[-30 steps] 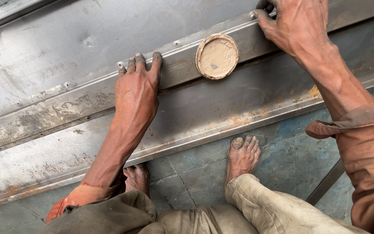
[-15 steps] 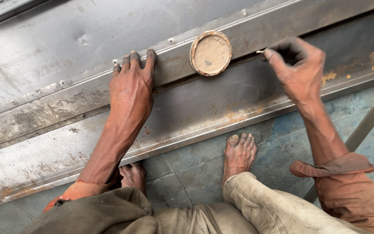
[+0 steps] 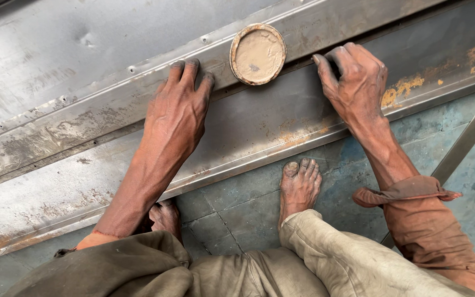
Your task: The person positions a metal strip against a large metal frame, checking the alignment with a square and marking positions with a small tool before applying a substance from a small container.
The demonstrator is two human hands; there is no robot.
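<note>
We see the round tin [image 3: 258,54], filled with tan paste, on the metal panel's [image 3: 56,66] ridge between our flat, close-fingered left hand [image 3: 176,113] and right hand [image 3: 358,80], which has dropped beside it, fingers curled on something hidden.

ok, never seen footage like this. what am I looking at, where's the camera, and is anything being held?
There is no machine here: a person works with two bare hands, and the one camera sits on their head, looking straight down, so you also see their bare feet and bent knees at the bottom. Before them lies a long grey sheet-metal panel with folded ridges, small rivets and rust patches, resting on a bluish floor. On a ridge sits a round shallow tin filled with tan paste. The left hand lies flat on the metal, fingertips on the ridge. The right hand is curled with its fingertips pressed to the seam beside the tin; whether it pinches something small cannot be told.
</note>
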